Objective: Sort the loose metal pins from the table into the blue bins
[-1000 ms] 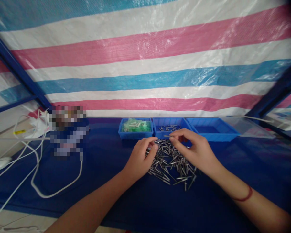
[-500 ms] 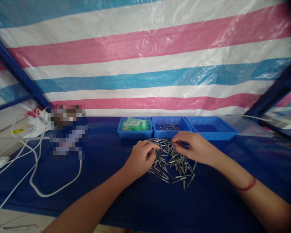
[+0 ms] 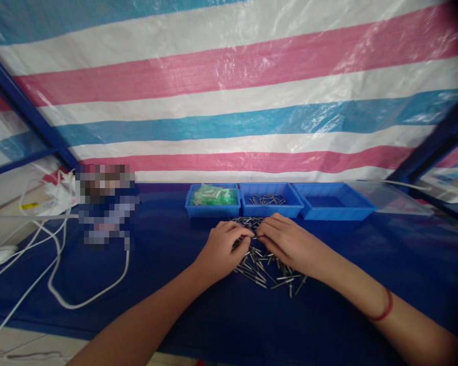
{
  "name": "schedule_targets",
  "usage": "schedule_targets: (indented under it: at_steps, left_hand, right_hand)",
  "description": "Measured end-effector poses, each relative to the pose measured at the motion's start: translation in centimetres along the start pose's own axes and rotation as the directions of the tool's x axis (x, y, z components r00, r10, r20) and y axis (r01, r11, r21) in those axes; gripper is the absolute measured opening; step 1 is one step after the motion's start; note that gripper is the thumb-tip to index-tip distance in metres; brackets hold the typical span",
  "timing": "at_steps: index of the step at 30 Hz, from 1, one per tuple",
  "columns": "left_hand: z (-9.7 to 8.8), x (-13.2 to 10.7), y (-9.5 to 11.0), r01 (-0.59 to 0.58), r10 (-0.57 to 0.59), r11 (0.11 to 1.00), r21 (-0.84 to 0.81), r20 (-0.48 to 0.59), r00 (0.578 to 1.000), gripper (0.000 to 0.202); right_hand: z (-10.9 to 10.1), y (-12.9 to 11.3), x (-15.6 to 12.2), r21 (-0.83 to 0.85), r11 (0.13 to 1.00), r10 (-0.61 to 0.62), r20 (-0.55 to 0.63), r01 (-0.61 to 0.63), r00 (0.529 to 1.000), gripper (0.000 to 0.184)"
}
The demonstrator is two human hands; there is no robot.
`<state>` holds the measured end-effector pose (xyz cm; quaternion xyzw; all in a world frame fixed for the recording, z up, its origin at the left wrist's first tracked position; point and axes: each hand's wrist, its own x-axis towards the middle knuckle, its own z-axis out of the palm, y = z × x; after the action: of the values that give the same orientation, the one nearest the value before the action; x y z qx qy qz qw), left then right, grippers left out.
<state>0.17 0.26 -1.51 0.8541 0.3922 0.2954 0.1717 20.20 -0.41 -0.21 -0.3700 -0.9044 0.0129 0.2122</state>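
Note:
A loose pile of silvery blind rivets [image 3: 256, 262] lies on the blue table in front of me, partly hidden by both hands. My left hand [image 3: 225, 249] rests at the pile's left side, its thumb and forefinger closed together. From the right, my right hand [image 3: 286, 241] reaches over the pile with bent, closed fingers. The fingertips of both hands nearly meet above the rivets. A small dark thing shows between them, too small to name. Behind the pile, a blue bin [image 3: 270, 207] holds several more rivets.
Left of that bin, another blue bin [image 3: 212, 211] holds green and clear plastic packets. A third blue bin [image 3: 338, 211] stands at the right, near a clear sheet [image 3: 399, 199]. White cables [image 3: 87, 305] loop across the table's left side. Striped sheeting [image 3: 229, 122] hangs behind.
My right hand has moved left, over the pile, until its fingertips are close to those of my left hand. My left thumb and forefinger have drawn together.

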Motion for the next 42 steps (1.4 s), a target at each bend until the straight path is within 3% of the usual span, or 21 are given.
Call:
schedule_targets:
  at_steps: [4, 10, 14, 18, 27, 35, 42]
  left_hand:
    - [0.2, 0.0, -0.2, -0.027, 0.027, 1.0, 0.0, 0.006, 1.0, 0.024]
    - [0.5, 0.0, -0.5, -0.086, 0.085, 0.996, 0.018, 0.054, 0.995, 0.022]
    - [0.2, 0.0, 0.0, -0.095, 0.095, 0.995, -0.006, 0.052, 0.994, 0.021]
    - [-0.2, 0.1, 0.6, -0.072, 0.072, 0.997, -0.009, 0.018, 0.997, 0.02]
    - [-0.1, 0.2, 0.3, -0.079, 0.08, 0.997, -0.017, 0.019, 0.997, 0.014]
    - [-0.3, 0.2, 0.4, -0.039, 0.036, 0.997, -0.06, -0.057, 0.998, 0.011]
    - [-0.6, 0.2, 0.6, -0.012, -0.003, 0.991, -0.133, -0.11, 0.994, 0.016]
  right_hand:
    - [-0.8, -0.4, -0.2, 0.066, 0.998, 0.007, -0.024, -0.005, 1.0, 0.019]
    - [-0.6, -1.4, -0.2, 0.316, 0.949, 0.051, -0.129, -0.008, 0.99, 0.017]
    - [0.1, -1.9, -0.1, 0.414, 0.904, 0.209, -0.212, -0.106, 0.955, 0.012]
    - [0.3, -1.9, -0.1, 0.437, 0.868, 0.352, -0.208, -0.235, 0.913, 0.013]
    - [-0.4, -2.3, 0.1, 0.462, 0.876, 0.263, -0.216, -0.139, 0.94, 0.017]
    - [-0.4, -1.6, 0.0, 0.445, 0.875, 0.317, -0.225, -0.192, 0.921, 0.018]
    - [-1.1, -0.9, -0.1, 0.341, 0.934, 0.182, -0.193, -0.108, 0.964, 0.019]
